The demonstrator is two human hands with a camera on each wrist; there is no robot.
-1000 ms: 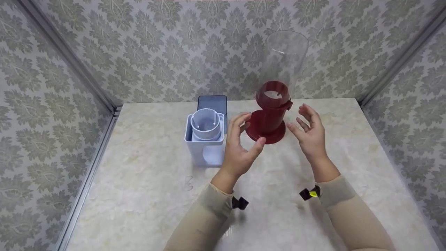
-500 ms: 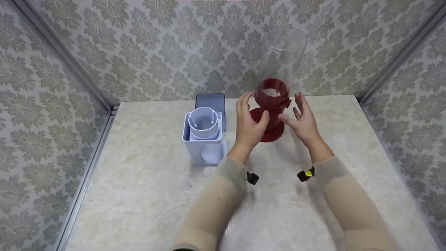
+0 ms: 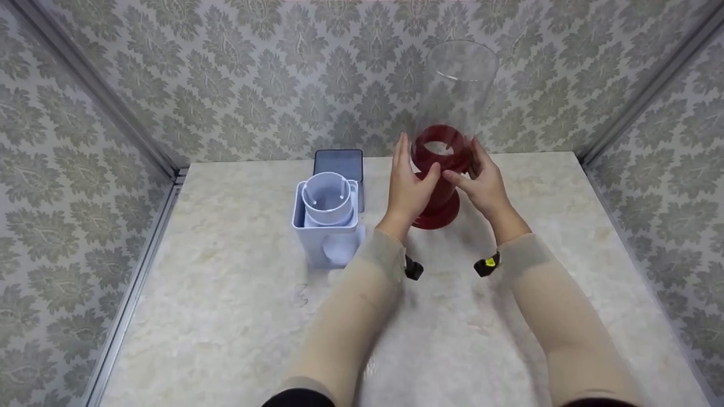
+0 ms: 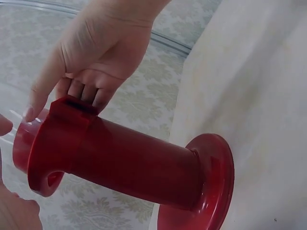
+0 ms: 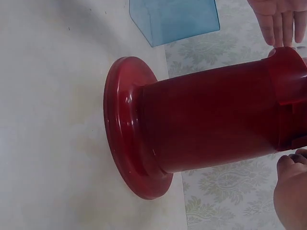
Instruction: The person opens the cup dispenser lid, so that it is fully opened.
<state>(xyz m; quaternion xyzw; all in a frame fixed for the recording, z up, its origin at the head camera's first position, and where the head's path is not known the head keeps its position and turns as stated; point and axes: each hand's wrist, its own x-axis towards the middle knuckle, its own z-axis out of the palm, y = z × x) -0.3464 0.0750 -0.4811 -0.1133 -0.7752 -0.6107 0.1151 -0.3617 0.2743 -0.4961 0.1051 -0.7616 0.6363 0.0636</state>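
Note:
A red pedestal [image 3: 435, 215] with a wide round foot stands upright on the table, its collar and side clip [image 4: 72, 112] near the top. From the collar rises a tall clear open-topped tube [image 3: 455, 107]. On the left of the collar is my left hand [image 3: 408, 192], its fingers straight, thumb across the front. My right hand [image 3: 486, 183] is at the other side. In the left wrist view its thumb lies right at the tube's lower end, while its loosely bent fingers are partly hidden behind the clip. The two thumb tips nearly meet in front.
To the left stands a pale blue-white container [image 3: 325, 243] with a round cup-like piece [image 3: 327, 198] in its top. Right behind it is a translucent blue box [image 3: 338, 164]. A patterned wall [image 3: 271, 85] backs the table [image 3: 226, 271], with side panels left and right.
Both hands have moved forward and inward, from apart on either side of the red pedestal to close about its collar. The pedestal, tube and pale container stay in place.

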